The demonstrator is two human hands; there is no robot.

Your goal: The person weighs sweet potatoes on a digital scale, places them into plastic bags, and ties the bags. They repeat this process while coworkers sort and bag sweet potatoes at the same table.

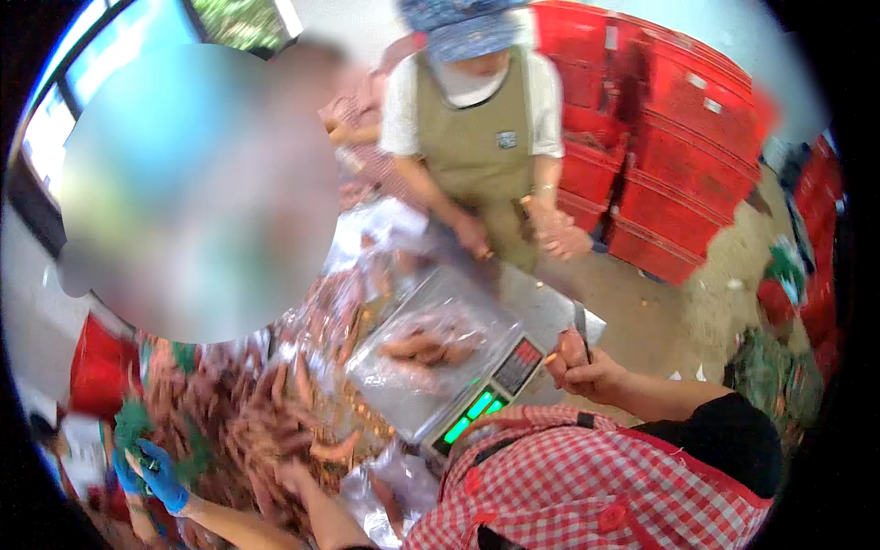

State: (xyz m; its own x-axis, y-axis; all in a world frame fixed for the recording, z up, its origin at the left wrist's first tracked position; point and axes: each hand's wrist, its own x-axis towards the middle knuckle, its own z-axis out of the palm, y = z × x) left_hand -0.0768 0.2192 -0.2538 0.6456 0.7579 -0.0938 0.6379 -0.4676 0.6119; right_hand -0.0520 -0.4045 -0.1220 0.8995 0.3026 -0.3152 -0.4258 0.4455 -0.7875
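My right hand (595, 377) grips a reddish sweet potato (572, 349) with an orange cut end, along with a dark, narrow blade, apparently a knife (582, 323). It is just right of a digital scale (440, 412) with a lit green display. On the scale's metal pan lies a clear plastic bag (450, 323) with several sweet potatoes inside. My left hand (295, 476) reaches down into the large pile of sweet potatoes (240, 412) at lower left; blur hides its fingers. Beside it, near the scale, is a crumpled clear plastic bag (388, 481).
Across the scale stands a co-worker (474, 137) in an olive apron, both hands low. Another person's blue-gloved hands (155, 474) work at far left, by green netting. Stacked red crates (687, 158) stand behind at right; a red container (103, 364) is at left.
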